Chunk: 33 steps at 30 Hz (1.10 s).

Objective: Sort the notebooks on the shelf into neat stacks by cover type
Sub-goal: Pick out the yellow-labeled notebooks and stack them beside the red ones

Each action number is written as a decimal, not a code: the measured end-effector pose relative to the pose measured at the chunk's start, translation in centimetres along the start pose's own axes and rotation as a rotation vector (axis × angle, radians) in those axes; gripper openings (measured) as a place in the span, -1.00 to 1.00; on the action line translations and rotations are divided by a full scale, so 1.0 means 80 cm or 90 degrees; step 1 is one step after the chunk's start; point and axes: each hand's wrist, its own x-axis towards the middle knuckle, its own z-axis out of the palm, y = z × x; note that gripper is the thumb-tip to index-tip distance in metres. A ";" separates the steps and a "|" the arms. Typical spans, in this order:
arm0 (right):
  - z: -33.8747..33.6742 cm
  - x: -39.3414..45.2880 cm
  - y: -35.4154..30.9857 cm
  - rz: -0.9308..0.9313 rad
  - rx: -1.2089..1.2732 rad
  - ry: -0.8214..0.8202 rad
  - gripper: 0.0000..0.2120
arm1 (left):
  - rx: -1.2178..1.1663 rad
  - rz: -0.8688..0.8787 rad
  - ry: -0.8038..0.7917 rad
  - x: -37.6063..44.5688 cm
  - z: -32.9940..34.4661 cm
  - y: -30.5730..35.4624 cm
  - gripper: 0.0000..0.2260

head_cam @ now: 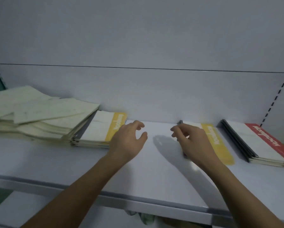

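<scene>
A: Where is the loose yellow-banded notebook (210,142)?

B: Right of mid-shelf (154,170), gripped at its dark spine by the right hand (193,143). The left hand (129,140) is held relaxed, grasping nothing.

A: Progress?

B: A yellow-banded stack (101,129) and a red-banded stack (261,142) are judged formed. The pale pile (36,112) at the left end is left untidy.

Three notebook stacks: a pale heap (34,116) and a yellow-banded stack (101,129) left of the hands, a red-banded stack (266,142) right. One yellow-banded notebook (218,142) under the right hand (192,142).
</scene>
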 end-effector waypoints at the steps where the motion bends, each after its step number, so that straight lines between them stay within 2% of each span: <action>1: 0.013 0.006 -0.018 -0.005 -0.015 -0.029 -0.76 | 0.019 -0.023 0.002 0.003 -0.019 -0.014 -0.77; 6: 0.095 0.030 -0.100 -0.078 -0.118 -0.157 -0.74 | 0.051 -0.112 -0.013 -0.002 -0.101 -0.092 -0.90; 10: 0.164 0.040 -0.147 -0.125 -0.219 -0.252 -0.69 | 0.030 -0.157 -0.002 -0.023 -0.139 -0.139 -0.90; 14: 0.222 0.047 -0.169 -0.183 -0.338 -0.259 -0.38 | -0.037 -0.177 -0.001 -0.033 -0.154 -0.178 -0.91; 18: 0.260 0.045 -0.168 -0.158 -0.401 -0.321 -0.15 | -0.120 -0.177 -0.023 -0.037 -0.158 -0.205 -0.88; 23: 0.252 0.019 -0.170 -0.180 -0.411 -0.254 -0.42 | -0.255 -0.168 -0.072 -0.041 -0.162 -0.219 -0.86; 25: 0.240 0.006 -0.175 -0.153 -0.347 -0.227 -0.51 | -0.342 -0.201 -0.110 -0.039 -0.168 -0.210 -0.83; 27: 0.232 -0.003 -0.179 -0.106 -0.215 -0.131 -0.61 | -0.502 -0.285 -0.163 -0.032 -0.174 -0.195 -0.77; 29: 0.230 -0.011 -0.188 -0.112 -0.126 -0.051 -0.64 | -0.699 -0.346 -0.262 -0.019 -0.179 -0.184 -0.67; 31: 0.232 -0.020 -0.197 -0.149 -0.084 -0.039 -0.65 | -0.883 -0.366 -0.357 -0.004 -0.179 -0.178 -0.64; 33: 0.230 -0.032 -0.209 -0.195 -0.095 -0.075 -0.62 | -0.954 -0.378 -0.372 0.011 -0.179 -0.173 -0.72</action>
